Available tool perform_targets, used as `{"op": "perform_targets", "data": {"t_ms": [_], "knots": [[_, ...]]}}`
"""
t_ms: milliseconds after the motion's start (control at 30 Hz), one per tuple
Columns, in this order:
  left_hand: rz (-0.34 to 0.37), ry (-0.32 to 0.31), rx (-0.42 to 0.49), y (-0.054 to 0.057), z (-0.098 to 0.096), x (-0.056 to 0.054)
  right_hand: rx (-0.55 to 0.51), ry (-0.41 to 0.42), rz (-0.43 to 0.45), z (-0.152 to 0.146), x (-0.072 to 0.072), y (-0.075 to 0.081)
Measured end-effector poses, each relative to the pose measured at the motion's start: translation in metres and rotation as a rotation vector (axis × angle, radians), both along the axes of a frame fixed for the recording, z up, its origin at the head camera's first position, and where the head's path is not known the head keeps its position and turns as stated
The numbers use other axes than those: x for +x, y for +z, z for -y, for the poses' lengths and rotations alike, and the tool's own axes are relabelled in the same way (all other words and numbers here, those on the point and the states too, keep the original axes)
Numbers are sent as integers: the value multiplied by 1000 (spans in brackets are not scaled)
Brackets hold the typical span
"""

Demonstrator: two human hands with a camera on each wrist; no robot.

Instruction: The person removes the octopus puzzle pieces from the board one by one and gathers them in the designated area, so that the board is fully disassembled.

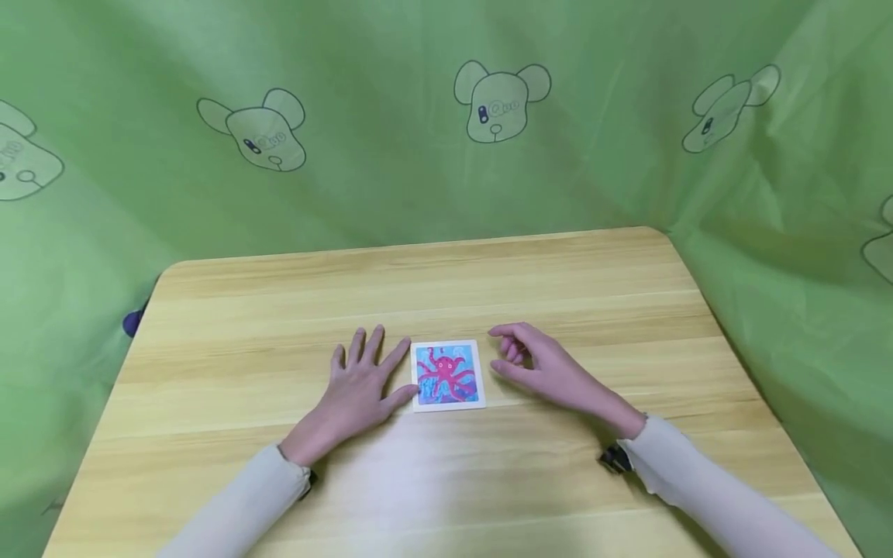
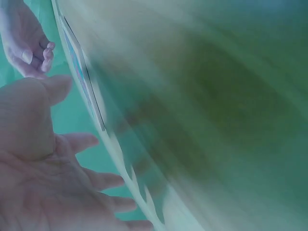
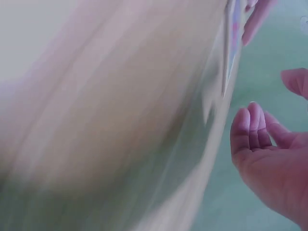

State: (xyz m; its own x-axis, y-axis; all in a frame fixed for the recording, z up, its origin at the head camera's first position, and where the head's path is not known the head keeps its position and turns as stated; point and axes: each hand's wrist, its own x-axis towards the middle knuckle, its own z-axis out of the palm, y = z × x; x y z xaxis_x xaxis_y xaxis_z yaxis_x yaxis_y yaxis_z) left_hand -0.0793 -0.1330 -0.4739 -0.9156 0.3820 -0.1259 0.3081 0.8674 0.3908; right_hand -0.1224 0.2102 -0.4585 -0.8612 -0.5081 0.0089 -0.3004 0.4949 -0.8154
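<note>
A square white-bordered picture board (image 1: 481,374) with a pink octopus on blue lies flat in the middle of the table in the head view. Just left of it is my left hand (image 1: 359,394), palm down with fingers spread. Its thumb tip overlaps the board's left border in this view, and the index fingertip is by the upper left corner. Apart from the board's right side, my right hand (image 1: 551,368) has index finger and thumb extended with a gap between them. The right hand's other fingers (image 3: 255,122) curl loosely around nothing.
The light wooden table (image 1: 279,302) has rounded far corners. Behind it and along both sides hangs a green curtain (image 1: 391,170) printed with bear heads. A small dark round object (image 1: 132,322) shows beyond the left table edge.
</note>
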Motion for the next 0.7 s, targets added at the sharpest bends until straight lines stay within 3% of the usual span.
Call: {"op": "perform_targets", "data": {"t_ms": [133, 567, 700], "knots": [[-1, -8, -13, 1, -4, -1, -50, -5, 102, 17, -1, 0], [-36, -5, -75, 0, -12, -4, -30, 114, 198, 60, -6, -8], [-50, -7, -84, 0, -13, -3, 14, 106, 197, 69, -8, -8]]}}
